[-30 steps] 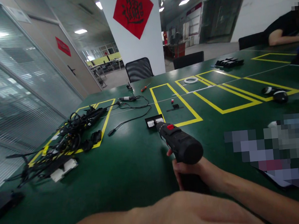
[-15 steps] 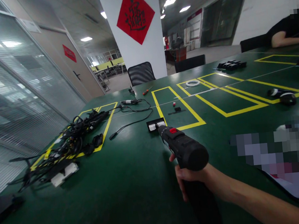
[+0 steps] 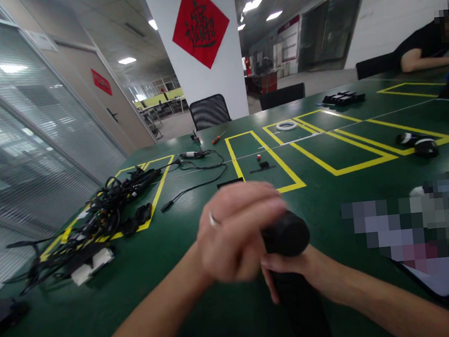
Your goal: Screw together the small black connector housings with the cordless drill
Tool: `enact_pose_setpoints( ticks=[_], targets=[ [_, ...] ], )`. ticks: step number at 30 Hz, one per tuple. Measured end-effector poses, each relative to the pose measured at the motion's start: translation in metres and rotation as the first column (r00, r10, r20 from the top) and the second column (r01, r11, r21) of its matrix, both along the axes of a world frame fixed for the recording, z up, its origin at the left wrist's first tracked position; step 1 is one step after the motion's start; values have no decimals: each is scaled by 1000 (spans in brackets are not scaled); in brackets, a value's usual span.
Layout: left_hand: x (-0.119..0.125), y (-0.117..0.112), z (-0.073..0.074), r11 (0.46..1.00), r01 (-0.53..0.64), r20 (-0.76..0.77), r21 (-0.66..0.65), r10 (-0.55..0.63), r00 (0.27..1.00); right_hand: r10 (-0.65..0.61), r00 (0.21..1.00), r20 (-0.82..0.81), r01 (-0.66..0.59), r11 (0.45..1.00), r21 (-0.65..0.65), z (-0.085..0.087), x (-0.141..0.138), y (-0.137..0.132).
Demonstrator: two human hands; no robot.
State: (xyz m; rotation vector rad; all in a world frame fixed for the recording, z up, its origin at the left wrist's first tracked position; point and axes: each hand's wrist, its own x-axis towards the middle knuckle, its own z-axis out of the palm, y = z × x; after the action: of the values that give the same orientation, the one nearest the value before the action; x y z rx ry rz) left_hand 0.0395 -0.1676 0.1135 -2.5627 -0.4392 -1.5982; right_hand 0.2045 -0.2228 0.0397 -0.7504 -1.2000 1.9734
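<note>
left hand (image 3: 233, 230) brought over the front of the power drill (image 3: 291, 233)

well to the left of both hands, a tangle of black cables (image 3: 121, 206) is spread within yellow tape (image 3: 163, 182), and a black-and-white part (image 3: 93, 266) is seen on its near side; neither has been disturbed. between that pile and the left hand, a cable connector (image 3: 167, 206) is left on the green table (image 3: 142, 301).

the main change is at the centre: over the last half second the left hand has been raised into view and laid across the drill's front. its fingers are curled, with the fingertips over the top of the casing, but whether anything is gripped cannot be told. by this hand the drill's nose is hidden, and of the small black plate (image 3: 229, 182) just beyond it only a dark edge is left showing; the white blocks seen on it earlier are now covered. contact between drill and plate therefore cannot be checked.

to the right of the left hand, the drill's handle is kept wrapped in the right hand (image 3: 309, 266), closed firmly around it; the tool is little shifted. for the work, the change is judged to mean that two-handed handling at the nose has been begun, with the drill's weight probably borne by the right hand.
</note>
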Motion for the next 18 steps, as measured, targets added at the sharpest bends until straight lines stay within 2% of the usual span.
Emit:
enact_pose_setpoints(
  ticks=[1,2,4,5,6,8,10,13,18],
  targets=[
    [-4,24,-7,998,-26,74,53,23,997,-17,1000,-9,17,1000,-13,1,0,0],
    [-10,49,-18,994,-102,154,44,94,984,-34,999,-23,34,999,-33,2,0,0],
    [-25,93,-44,952,-279,226,-121,301,927,-52,998,-47,48,996,-68,4,0,0],
    [-32,110,-58,916,-328,171,-232,370,913,-53,997,-58,49,996,-79,5,0,-1],
    [-38,121,-72,879,-345,70,-329,387,920,-51,996,-67,45,996,-83,5,0,-1],
    [-43,132,-94,816,-349,-150,-462,316,937,-48,996,-78,42,996,-84,4,1,-1],
    [-40,133,-106,762,-370,-256,-531,272,928,-52,996,-75,45,995,-91,3,0,-1],
    [-31,132,-109,722,-365,-283,-588,239,929,-73,995,-66,66,991,-114,4,0,-2],
    [-29,136,-105,733,-277,-263,-621,138,955,-87,994,-69,79,991,-108,4,0,-3]
  ],
)
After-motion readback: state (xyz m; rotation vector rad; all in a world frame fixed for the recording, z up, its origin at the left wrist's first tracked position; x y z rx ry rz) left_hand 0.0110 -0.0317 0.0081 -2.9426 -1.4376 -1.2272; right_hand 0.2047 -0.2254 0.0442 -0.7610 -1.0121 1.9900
